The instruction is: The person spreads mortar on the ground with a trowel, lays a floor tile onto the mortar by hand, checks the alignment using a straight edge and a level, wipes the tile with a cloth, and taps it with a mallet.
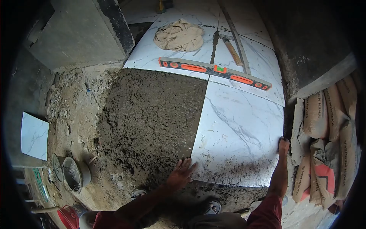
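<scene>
A large white floor tile (240, 133) with grey marble veining lies in front of me, its lower part spattered with mortar. My left hand (180, 175) is at the tile's lower left edge, with the fingers stretched out and the thumb towards the tile. Beside it spreads a bed of wet grey mortar (152, 110). At the tile's right edge, my right hand (283, 146) is closed around the rim; its fingertips are partly hidden. A spirit level (215, 72) with orange trim rests across the tiles beyond.
A crumpled beige cloth (179, 35), a hammer (231, 51) and a long metal straightedge (234, 34) lie on the far tiles. Cement bags (324, 141) are stacked along the right. Left are a bucket (76, 173) and a tile piece (34, 135); a concrete wall corner (87, 34) juts in.
</scene>
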A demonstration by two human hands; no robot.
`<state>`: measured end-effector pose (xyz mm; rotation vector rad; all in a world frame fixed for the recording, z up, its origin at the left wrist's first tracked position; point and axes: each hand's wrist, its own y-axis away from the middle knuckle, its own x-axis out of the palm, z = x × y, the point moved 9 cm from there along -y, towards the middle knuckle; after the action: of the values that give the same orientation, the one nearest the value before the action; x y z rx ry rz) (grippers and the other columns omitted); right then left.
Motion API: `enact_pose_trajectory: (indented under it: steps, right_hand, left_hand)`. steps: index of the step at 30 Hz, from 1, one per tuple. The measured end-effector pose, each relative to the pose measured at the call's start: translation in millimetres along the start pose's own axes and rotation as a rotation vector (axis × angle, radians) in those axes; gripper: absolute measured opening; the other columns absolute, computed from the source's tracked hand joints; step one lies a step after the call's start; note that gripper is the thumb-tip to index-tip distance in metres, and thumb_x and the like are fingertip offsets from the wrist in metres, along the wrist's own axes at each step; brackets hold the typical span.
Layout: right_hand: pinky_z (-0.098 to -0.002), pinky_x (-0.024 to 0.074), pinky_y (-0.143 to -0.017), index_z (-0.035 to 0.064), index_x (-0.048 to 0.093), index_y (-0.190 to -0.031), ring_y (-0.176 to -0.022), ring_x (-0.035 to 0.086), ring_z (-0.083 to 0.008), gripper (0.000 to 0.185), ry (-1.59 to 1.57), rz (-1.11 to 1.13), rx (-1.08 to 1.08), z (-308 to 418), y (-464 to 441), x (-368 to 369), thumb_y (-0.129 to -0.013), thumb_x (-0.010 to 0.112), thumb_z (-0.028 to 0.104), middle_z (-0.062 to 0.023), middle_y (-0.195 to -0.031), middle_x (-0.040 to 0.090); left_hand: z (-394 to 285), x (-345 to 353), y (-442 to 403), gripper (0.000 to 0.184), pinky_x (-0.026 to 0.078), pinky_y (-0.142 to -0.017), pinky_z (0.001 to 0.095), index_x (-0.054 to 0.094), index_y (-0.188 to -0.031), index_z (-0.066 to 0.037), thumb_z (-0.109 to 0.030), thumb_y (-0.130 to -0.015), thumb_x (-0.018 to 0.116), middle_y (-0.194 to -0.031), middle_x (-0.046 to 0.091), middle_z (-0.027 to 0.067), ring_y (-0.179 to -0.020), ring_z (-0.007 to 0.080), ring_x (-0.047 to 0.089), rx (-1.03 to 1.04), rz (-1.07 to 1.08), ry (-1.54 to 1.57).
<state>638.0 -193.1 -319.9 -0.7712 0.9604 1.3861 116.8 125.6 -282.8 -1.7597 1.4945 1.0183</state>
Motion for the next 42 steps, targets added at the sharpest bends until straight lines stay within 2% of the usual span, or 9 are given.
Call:
enact_pose_trajectory:
  steps: [10,12,16,19,25,27,36,38,42]
  right_hand:
    - [-0.0484,0.0464,-0.086,-0.0006,0.062,-0.107,-0.100,0.059,-0.0433,0.041,0.273,-0.097,-0.148,15,8,0,-0.091,0.050,0.036,-0.0249,-0.105,0.063]
    - [-0.0476,0.0471,-0.086,0.0010,0.062,-0.106,-0.101,0.059,-0.0419,0.038,0.346,-0.129,-0.225,27,22,-7,-0.091,0.050,0.033,-0.0238,-0.109,0.062]
    - [-0.0482,0.0405,-0.097,0.0036,0.057,-0.122,-0.115,0.050,-0.0419,0.042,0.365,-0.164,-0.527,28,92,-9,-0.089,0.052,0.030,-0.0233,-0.122,0.056]
    - [-0.0480,0.0410,-0.097,0.0028,0.056,-0.122,-0.113,0.052,-0.0410,0.040,0.321,-0.154,-0.729,12,170,-29,-0.088,0.053,0.023,-0.0231,-0.118,0.059]
    - [-0.0472,0.0376,-0.101,-0.0013,0.052,-0.126,-0.122,0.046,-0.0412,0.046,0.284,-0.005,-0.462,-83,259,-59,-0.088,0.056,0.025,-0.0247,-0.129,0.052]
    - [-0.0445,0.0353,-0.105,-0.0009,0.052,-0.128,-0.125,0.044,-0.0410,0.049,0.257,-0.025,-0.482,-104,268,-57,-0.088,0.059,0.027,-0.0262,-0.133,0.048]
    - [-0.0446,0.0422,-0.097,-0.0017,0.053,-0.124,-0.114,0.052,-0.0405,0.052,0.318,-0.087,-0.427,-92,252,-71,-0.082,0.066,0.027,-0.0245,-0.117,0.059]
    - [-0.0453,0.0372,-0.102,0.0015,0.054,-0.125,-0.119,0.048,-0.0409,0.055,0.210,0.063,-0.239,-98,241,-68,-0.081,0.067,0.034,-0.0218,-0.122,0.058]
    - [-0.0449,0.0428,-0.096,-0.0007,0.053,-0.125,-0.113,0.053,-0.0413,0.061,0.137,0.142,-0.184,-109,231,-66,-0.079,0.069,0.036,-0.0252,-0.120,0.058]
  left_hand:
    - [2,5,1,0.086,0.016,-0.114,0.0501,0.024,-0.146,-0.002,-0.033,-0.079,0.069,-0.147,0.029,0.0228,-0.137,0.0367,0.028,-0.024,0.023,-0.019]
    - [0,4,-1,0.084,0.016,-0.114,0.0506,0.025,-0.145,-0.002,-0.032,-0.079,0.069,-0.147,0.030,0.0221,-0.139,0.0366,0.025,-0.038,0.021,-0.012]
    - [-1,11,1,0.076,0.013,-0.113,0.0561,0.032,-0.141,0.001,-0.036,-0.082,0.064,-0.143,0.034,0.0245,-0.137,0.0367,0.029,-0.038,-0.004,-0.171]
    - [-6,2,-1,0.076,0.012,-0.113,0.0582,0.037,-0.138,0.001,-0.039,-0.080,0.066,-0.142,0.036,0.0243,-0.137,0.0376,0.028,0.001,0.004,-0.294]
    - [-4,-5,-15,0.078,0.016,-0.112,0.0577,0.042,-0.133,0.003,-0.039,-0.075,0.072,-0.136,0.043,0.0258,-0.134,0.0403,0.032,0.206,0.189,-0.454]
    - [-6,-6,-15,0.078,0.020,-0.110,0.0575,0.043,-0.129,0.005,-0.038,-0.073,0.075,-0.131,0.046,0.0285,-0.129,0.0429,0.037,0.291,0.214,-0.459]
    - [-3,-4,-10,0.079,0.016,-0.112,0.0567,0.044,-0.132,0.001,-0.041,-0.073,0.074,-0.136,0.043,0.0265,-0.132,0.0423,0.033,0.369,0.246,-0.441]
    - [0,-8,-10,0.080,0.017,-0.112,0.0566,0.044,-0.133,0.001,-0.043,-0.073,0.074,-0.136,0.043,0.0258,-0.133,0.0413,0.032,0.320,0.226,-0.413]
    - [-1,-8,-9,0.079,0.018,-0.112,0.0563,0.044,-0.132,0.002,-0.043,-0.074,0.073,-0.136,0.043,0.0256,-0.134,0.0392,0.033,0.316,0.213,-0.371]
